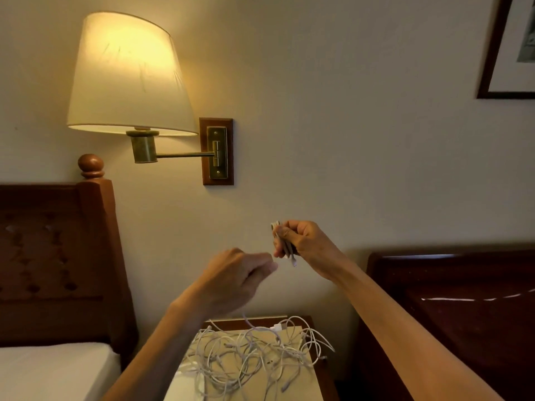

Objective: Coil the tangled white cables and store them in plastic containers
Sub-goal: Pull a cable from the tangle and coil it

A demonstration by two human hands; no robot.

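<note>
A tangle of white cables (pixel 249 354) lies on a small wooden nightstand (pixel 317 369), spread over a pale sheet. My right hand (pixel 304 241) is raised in front of the wall and grips a short folded bundle of white cable (pixel 285 247), its ends sticking out above and below the fingers. My left hand (pixel 237 277) is just left of it, fingers curled, pinching a strand that runs down from the hand to the pile. No plastic container is in view.
A bed with white sheet (pixel 52 369) and dark wooden headboard (pixel 58 256) stands at the left. A lit wall lamp (pixel 130 76) hangs above. A dark glossy wooden piece of furniture (pixel 463 299) is at the right, a framed picture (pixel 512 47) above it.
</note>
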